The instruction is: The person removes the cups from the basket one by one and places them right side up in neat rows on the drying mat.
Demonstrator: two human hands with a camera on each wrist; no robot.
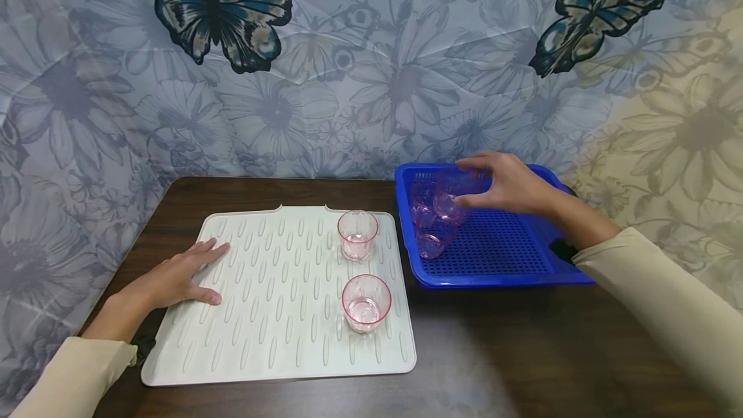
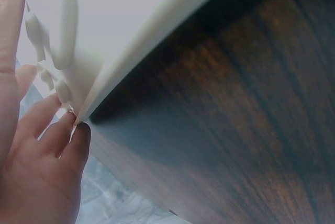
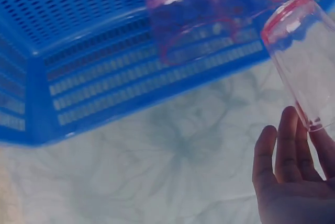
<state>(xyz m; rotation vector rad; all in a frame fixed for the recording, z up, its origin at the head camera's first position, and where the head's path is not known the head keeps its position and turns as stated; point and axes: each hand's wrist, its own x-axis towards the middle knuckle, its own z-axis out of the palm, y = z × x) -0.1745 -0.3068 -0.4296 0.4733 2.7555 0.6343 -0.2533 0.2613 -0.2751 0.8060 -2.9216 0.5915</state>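
Note:
My left hand (image 1: 177,276) rests with extended fingers on the left side of a white ridged drying mat (image 1: 261,315). In the left wrist view its fingers (image 2: 78,145) touch the mat's edge. Two clear pink-rimmed glasses (image 1: 364,311) stand upright on the mat's right side, one behind the other. Over a blue plastic basket (image 1: 499,276), my right hand (image 1: 507,182) holds a pink-tinted glass (image 3: 306,62) between thumb and fingers. Several more pink glasses (image 1: 432,244) sit in the basket's left part; their outlines overlap in the head view.
The mat and basket lie side by side on a dark wooden table (image 1: 464,347). A patterned cloth with butterflies (image 1: 371,102) hangs right behind the table's far edge. The basket has raised slotted walls.

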